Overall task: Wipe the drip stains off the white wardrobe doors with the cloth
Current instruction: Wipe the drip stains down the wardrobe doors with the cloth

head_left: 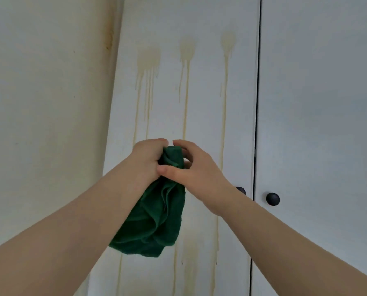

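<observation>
One dark green cloth hangs bunched in front of the left door, level with its lower half and nearer its left edge. Two hands hold its top. The left hand has its fingers curled tight round the gathered upper end. The right hand lays its thumb across the near side of the bunch, with its fingers curved round the far side, so it pinches the same top part. The rest of the cloth falls in loose folds below the two wrists.

Three yellowish drip stains mark the left door above the hands, each a blot with thin runs trailing down past the cloth towards the door's bottom edge. The right door shows no such marks. There are two white doors in all, with a dark gap between them, and two round black knobs, one on each side of the gap; the left one is half hidden behind the right wrist. A pale wall adjoins the left door's outer edge.
</observation>
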